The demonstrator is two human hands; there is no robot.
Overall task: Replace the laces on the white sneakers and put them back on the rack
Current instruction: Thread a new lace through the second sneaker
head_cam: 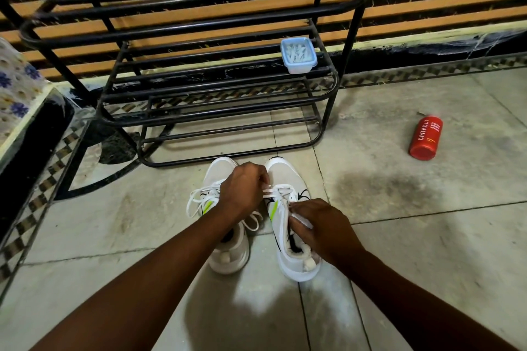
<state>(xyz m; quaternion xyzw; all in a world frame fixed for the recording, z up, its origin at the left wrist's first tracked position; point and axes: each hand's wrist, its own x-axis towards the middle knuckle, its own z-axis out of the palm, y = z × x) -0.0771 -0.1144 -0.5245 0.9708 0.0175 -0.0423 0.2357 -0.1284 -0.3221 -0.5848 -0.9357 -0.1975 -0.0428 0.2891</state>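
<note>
Here, the task stands part-way. Both white sneakers sit on the tiled floor, toes toward the near foot of the black metal shoe rack, and neither is on a shelf yet.

The left sneaker lies unattended, its white lace slack and untied, looping over its left side.

The right sneaker is the one in work. The left hand reaches across it, fingers curled narrow and pinching the lace at the upper crossings. The right hand grips the tongue and collar, fingers curled round the white padding and steadying the shoe.

Whether the laces seen are old ones coming out or new ones going in cannot be told. Judging by the loose ends, at least the lacing of both shoes, the tying and the return to the rack remain.

The shoes have white mesh uppers with lime-green and black side marks, and look clean.

A pale blue tub of white pieces sits on the rack's middle shelf, far right. A red Cinthol bottle lies on the floor to the right, well apart.
</note>
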